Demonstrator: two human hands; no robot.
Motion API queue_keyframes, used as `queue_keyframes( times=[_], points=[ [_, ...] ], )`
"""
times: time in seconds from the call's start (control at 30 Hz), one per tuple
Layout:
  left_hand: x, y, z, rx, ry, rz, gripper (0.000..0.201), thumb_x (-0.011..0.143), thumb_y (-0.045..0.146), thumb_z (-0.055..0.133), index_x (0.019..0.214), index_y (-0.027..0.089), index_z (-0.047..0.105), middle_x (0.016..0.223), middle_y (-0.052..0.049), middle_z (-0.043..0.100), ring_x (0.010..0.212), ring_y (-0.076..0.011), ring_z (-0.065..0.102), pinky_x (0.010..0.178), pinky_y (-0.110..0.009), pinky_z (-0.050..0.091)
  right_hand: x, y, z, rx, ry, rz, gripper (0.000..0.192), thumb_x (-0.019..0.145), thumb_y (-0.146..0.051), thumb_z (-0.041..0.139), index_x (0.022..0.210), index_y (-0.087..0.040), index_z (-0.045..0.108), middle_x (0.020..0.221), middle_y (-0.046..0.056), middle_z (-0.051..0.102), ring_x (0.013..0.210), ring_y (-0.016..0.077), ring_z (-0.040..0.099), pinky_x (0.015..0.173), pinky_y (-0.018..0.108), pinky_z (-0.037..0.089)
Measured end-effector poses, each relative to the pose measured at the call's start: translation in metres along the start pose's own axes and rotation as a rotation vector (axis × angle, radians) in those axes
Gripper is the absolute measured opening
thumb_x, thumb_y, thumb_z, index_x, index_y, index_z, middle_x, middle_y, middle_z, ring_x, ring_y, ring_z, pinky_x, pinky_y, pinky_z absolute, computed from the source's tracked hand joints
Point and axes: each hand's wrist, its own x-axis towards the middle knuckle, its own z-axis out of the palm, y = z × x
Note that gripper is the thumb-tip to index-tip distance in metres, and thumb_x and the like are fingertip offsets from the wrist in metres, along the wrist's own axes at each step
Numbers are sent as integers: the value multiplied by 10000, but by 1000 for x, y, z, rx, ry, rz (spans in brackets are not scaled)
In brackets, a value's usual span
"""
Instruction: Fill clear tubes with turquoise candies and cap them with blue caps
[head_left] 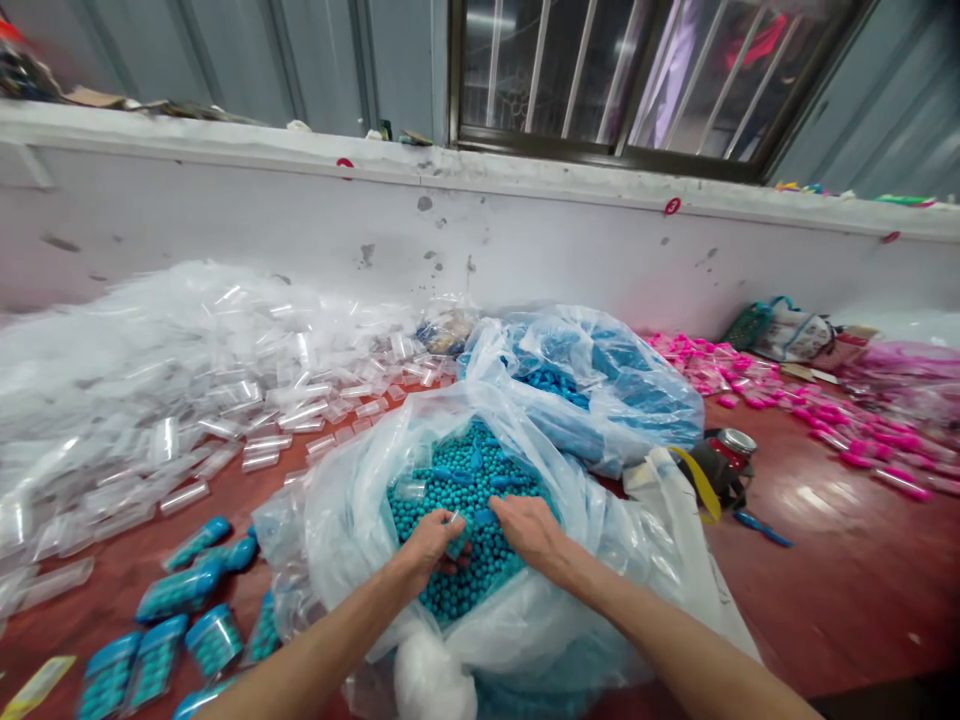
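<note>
A white plastic bag [341,520] stands open in front of me, full of small teal balls [465,590]. Over the balls, my left hand [433,540] is closed around a small clear plastic tube [454,540] with teal balls showing in it. Close beside it on the right, my right hand [529,525] pinches a blue cap [486,518] near the tube's mouth. The cap and the tube look apart, though fingers hide part of both. Several blue pieces [450,476] lie on top of the balls, along with an unfilled clear tube [411,489].
Filled tubes with blue caps [157,660] lie at the lower left of the red table [847,590]. Behind them is a large heap of clear tubes [255,400]. A bag of blue pieces [622,390] stands behind mine. Pink-capped tubes [832,410] and a lidded jar [735,447] are at right.
</note>
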Motion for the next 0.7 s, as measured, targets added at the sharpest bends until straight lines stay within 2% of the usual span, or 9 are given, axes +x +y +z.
queue_keyframes(
  times=[0.07, 0.13, 0.23, 0.33, 0.4, 0.47, 0.57, 0.7],
  points=[
    [-3, -2, -1, -27, -65, -9, 487, 569, 557, 616, 820, 188, 423, 621, 28, 581, 457, -122, 551, 433, -214, 352, -4, -6, -2, 109, -24, -43, 218, 883, -242, 364, 1017, -194, 530, 889, 70, 648, 827, 193, 600, 633, 240, 377],
    [-5, -3, -2, -58, -123, 9, 507, 570, 563, 619, 846, 194, 408, 639, 40, 568, 417, -97, 533, 396, -192, 338, -9, -9, -3, 238, -43, -88, 297, 875, -284, 389, 1132, -171, 484, 947, 92, 636, 887, 207, 584, 682, 253, 390],
    [-9, -4, -3, -86, -162, 70, 497, 587, 560, 613, 845, 194, 396, 629, 47, 550, 367, -69, 491, 336, -162, 276, -13, -11, -8, 400, -5, -106, 360, 891, -298, 351, 1193, -138, 461, 1024, 128, 609, 940, 220, 557, 754, 287, 386],
    [-13, -4, -2, -102, -184, 127, 508, 584, 566, 615, 846, 189, 396, 628, 43, 551, 349, -58, 470, 312, -157, 247, -12, -12, -12, 540, 28, -82, 294, 898, -271, 326, 964, -138, 580, 891, 91, 631, 823, 184, 565, 713, 261, 382],
    [-15, -3, 0, -123, -210, 153, 541, 573, 575, 625, 875, 188, 397, 642, 39, 558, 355, -62, 477, 313, -159, 262, -11, -13, -14, 615, 55, -54, 271, 893, -240, 330, 833, -149, 578, 756, 45, 613, 698, 147, 545, 639, 230, 369],
    [-16, -3, 1, -144, -219, 180, 579, 573, 582, 629, 926, 186, 398, 649, 38, 560, 365, -66, 485, 321, -162, 284, -11, -15, -16, 653, 69, -47, 252, 887, -216, 332, 797, -160, 561, 691, 14, 585, 620, 122, 511, 586, 211, 344],
    [-18, -2, 4, -138, -216, 244, 677, 578, 587, 631, 1056, 177, 384, 658, 40, 555, 373, -70, 490, 326, -169, 307, -13, -20, -17, 615, 50, -73, 269, 877, -184, 322, 740, -164, 552, 660, 8, 569, 584, 109, 477, 563, 207, 311],
    [-22, -2, 6, -106, -191, 273, 856, 586, 576, 640, 1252, 172, 284, 675, 35, 555, 375, -77, 494, 324, -181, 311, -17, -21, -22, 483, 35, -97, 307, 870, -184, 314, 675, -157, 550, 623, 18, 564, 559, 113, 456, 544, 223, 273]
  ],
)
